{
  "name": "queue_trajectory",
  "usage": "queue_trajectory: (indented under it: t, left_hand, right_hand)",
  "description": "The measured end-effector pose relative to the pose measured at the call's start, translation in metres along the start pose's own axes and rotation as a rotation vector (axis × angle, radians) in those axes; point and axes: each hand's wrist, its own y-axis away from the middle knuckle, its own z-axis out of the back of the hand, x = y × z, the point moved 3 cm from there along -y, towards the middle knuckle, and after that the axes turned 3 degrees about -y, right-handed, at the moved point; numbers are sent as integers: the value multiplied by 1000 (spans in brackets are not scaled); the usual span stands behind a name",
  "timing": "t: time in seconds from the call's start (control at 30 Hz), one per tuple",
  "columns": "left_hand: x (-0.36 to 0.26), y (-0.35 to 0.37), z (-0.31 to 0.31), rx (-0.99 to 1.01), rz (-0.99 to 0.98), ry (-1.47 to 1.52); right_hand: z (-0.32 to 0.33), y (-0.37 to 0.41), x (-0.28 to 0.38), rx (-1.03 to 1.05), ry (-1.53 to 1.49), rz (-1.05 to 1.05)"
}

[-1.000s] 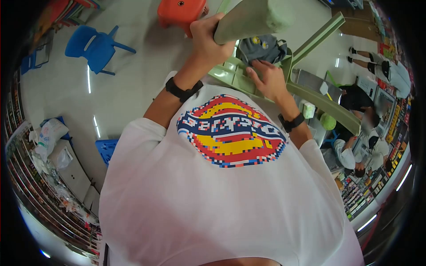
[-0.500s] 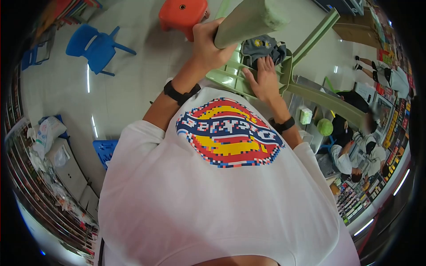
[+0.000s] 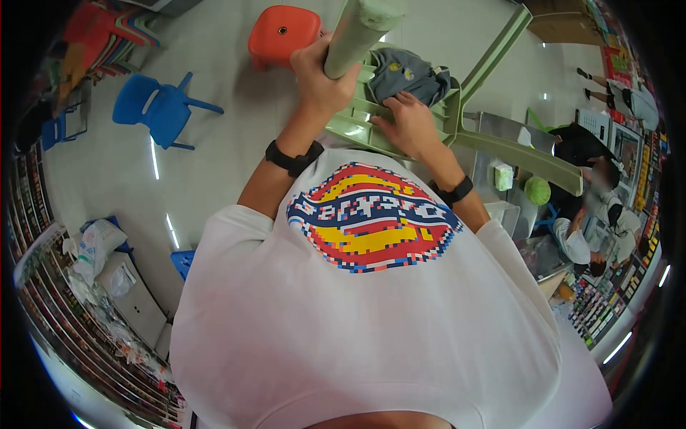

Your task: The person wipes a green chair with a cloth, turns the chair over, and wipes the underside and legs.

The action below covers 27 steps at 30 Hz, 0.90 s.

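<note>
A green plastic chair [image 3: 446,118] is tipped over in front of me, its legs pointing up and outward. My left hand [image 3: 323,80] is wrapped around one thick chair leg [image 3: 361,36], which rises toward the camera. On the chair's ribbed underside lies a bunched grey cloth [image 3: 411,75] with yellow and white flowers. My right hand [image 3: 413,127] has its bent fingers on the near edge of this cloth, with the thumb apart near the ribs. The fingertips are partly hidden in the folds.
A red stool [image 3: 284,34] and a blue chair [image 3: 153,107] stand on the floor to the left. To the right, a metal table [image 3: 493,132] bears a green round object [image 3: 537,190] and a tissue pack [image 3: 503,176]. Several people are farther right.
My right hand has drawn slightly left and nearer, its fingers going from spread flat to bent on the cloth. The cloth lies more spread out, and the held leg has shifted left.
</note>
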Motion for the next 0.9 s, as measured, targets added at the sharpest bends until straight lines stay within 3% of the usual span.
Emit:
queue_trajectory:
  t: [0.13,0.2,0.33,0.4,0.53,0.6,0.63,0.7,0.77,0.83,0.9]
  left_hand:
    - [0,1,-1,-18,9,-11]
    - [-1,2,-1,-6,83,43]
    - [6,-1,0,-40,0,22]
    - [8,0,0,-56,35,45]
    - [12,-2,4,-2,107,19]
    - [7,-4,2,-36,7,7]
    - [5,-4,2,-33,10,10]
    - [3,-6,-1,-32,37,12]
    - [2,-9,-1,-34,11,3]
    - [5,-8,1,-39,-14,-14]
    - [13,-6,2,-15,67,8]
  right_hand:
    - [10,2,-9,-28,-107,-61]
    - [28,-2,-9,228,-51,-368]
    - [37,3,-21,241,217,-339]
    - [36,7,-24,40,160,-9]
    - [25,-5,-35,52,-68,-27]
    - [20,-13,-34,141,-405,-108]
    - [18,-16,-30,142,-404,-113]
    - [14,-24,-25,119,-742,-192]
    - [15,-28,-19,204,-658,-233]
    - [23,-28,-7,108,-422,-139]
    - [17,-26,-13,113,-444,-172]
